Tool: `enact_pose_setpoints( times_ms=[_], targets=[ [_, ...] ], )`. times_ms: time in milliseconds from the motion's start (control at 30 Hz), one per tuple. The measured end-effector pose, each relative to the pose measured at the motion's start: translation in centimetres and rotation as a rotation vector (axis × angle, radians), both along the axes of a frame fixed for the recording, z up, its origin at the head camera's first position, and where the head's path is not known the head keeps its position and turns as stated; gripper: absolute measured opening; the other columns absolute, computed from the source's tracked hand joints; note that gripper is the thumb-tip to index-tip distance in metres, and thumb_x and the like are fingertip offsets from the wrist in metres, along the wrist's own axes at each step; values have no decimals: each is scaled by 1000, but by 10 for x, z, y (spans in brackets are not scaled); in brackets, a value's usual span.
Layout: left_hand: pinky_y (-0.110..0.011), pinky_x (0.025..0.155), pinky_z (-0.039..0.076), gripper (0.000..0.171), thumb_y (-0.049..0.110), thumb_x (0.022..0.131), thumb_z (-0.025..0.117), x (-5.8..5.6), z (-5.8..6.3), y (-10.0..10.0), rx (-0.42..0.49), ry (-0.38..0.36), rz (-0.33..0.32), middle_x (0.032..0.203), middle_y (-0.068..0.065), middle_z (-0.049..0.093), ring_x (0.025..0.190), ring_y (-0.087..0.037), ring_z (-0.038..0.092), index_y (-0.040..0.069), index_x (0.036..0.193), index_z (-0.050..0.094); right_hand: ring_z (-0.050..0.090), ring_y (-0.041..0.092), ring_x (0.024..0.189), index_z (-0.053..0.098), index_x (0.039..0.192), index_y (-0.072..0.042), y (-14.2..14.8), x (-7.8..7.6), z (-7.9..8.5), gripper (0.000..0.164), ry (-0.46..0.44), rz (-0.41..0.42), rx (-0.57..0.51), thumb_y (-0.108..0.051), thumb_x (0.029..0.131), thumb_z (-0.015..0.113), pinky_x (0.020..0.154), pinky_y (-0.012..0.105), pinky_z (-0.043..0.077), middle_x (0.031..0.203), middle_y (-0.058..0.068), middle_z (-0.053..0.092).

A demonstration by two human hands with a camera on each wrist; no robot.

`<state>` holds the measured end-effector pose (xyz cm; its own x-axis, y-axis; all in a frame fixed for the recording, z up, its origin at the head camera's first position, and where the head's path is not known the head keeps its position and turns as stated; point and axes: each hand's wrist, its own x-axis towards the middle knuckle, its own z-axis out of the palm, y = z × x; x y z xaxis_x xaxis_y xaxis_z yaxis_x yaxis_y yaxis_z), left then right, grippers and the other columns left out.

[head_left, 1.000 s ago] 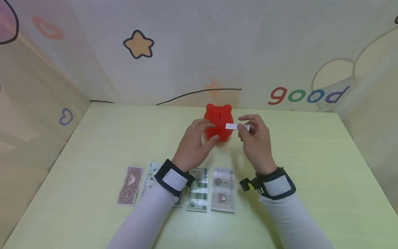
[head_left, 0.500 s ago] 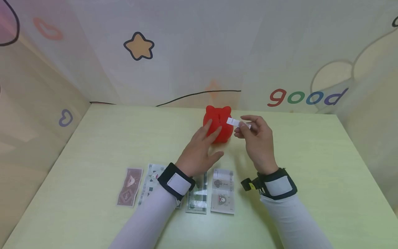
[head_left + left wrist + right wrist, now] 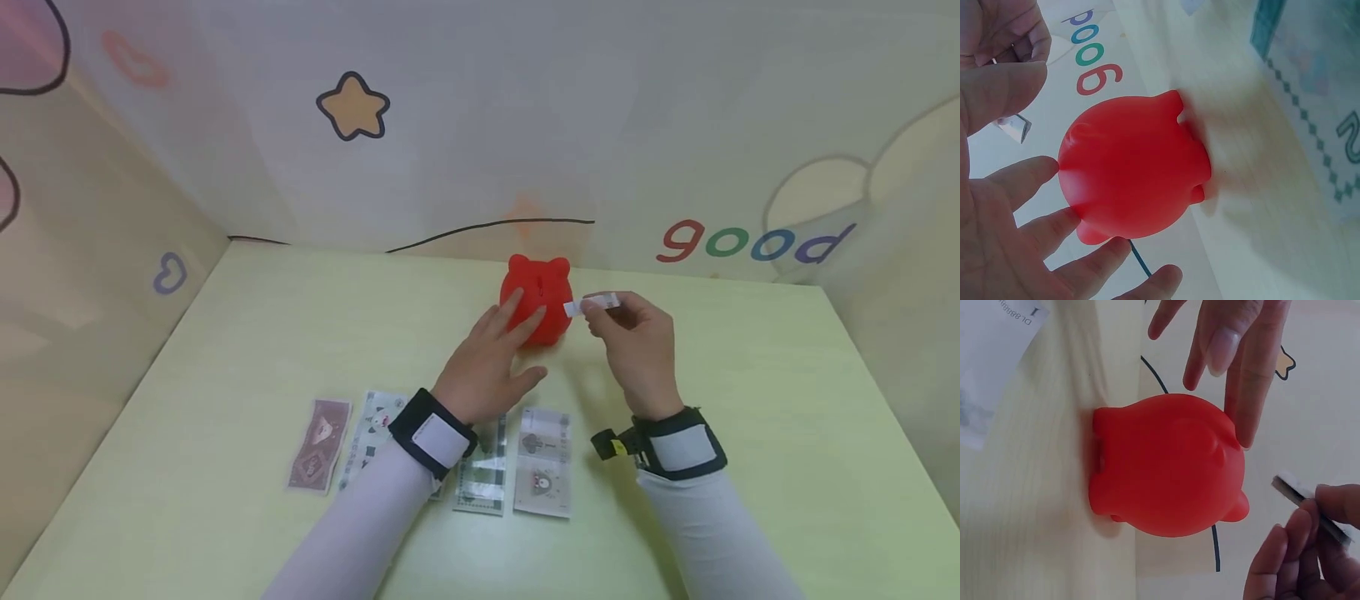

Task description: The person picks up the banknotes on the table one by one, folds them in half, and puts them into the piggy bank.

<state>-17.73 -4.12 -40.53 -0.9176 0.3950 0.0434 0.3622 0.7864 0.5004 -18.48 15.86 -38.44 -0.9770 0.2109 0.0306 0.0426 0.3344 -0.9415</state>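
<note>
A red piggy bank (image 3: 555, 292) stands on the table near the back wall, its coin slot on top. My left hand (image 3: 480, 375) reaches over its near left side with spread, straight fingers, and fingertips touch the red surface (image 3: 1129, 162) in the left wrist view. To the right of the piggy bank, my right hand (image 3: 637, 350) pinches a small whitish folded banknote (image 3: 606, 302) between thumb and fingers. In the right wrist view that folded banknote (image 3: 1290, 489) appears as a narrow strip held in the air, apart from the piggy bank (image 3: 1166, 465).
Several play banknotes lie in a row at the front: a purple one (image 3: 319, 446) at the left, a pale blue one (image 3: 369, 433), a green one (image 3: 482, 479) partly under my left arm, and a greyish one (image 3: 542, 467). A printed wall backdrop (image 3: 480, 125) rises behind the table.
My left hand has gone from beside the piggy bank to resting its spread fingers on it. The folded banknote has turned in my right hand's pinch, and its free end now tilts downward.
</note>
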Motion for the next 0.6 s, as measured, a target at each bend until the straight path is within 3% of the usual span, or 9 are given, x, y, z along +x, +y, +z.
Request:
enact_pose_setpoints(
  times_ms=[167,433,600],
  targets=[
    [-48,110,52,83,40,93,75,0,1,0,-8,4,-3,175,-3,17,158,-34,26,27,163,33,62,21,101,69,129,-10,-2,-4,-1,41,-19,2,52,-39,100,68,84,21,55,125,7,69],
    [-46,110,53,86,37,91,77,-1,-2,0,9,2,-5,175,-2,16,158,-30,26,28,164,31,72,24,102,65,128,-8,-6,-16,3,39,29,96,131,-36,102,66,95,31,60,123,10,71],
    [-46,112,51,87,38,92,77,-2,-3,0,6,2,-14,175,-2,14,158,-30,25,28,164,30,71,27,98,67,132,-7,-12,-30,8,40,76,119,234,-31,100,69,89,35,62,117,14,73]
  ],
)
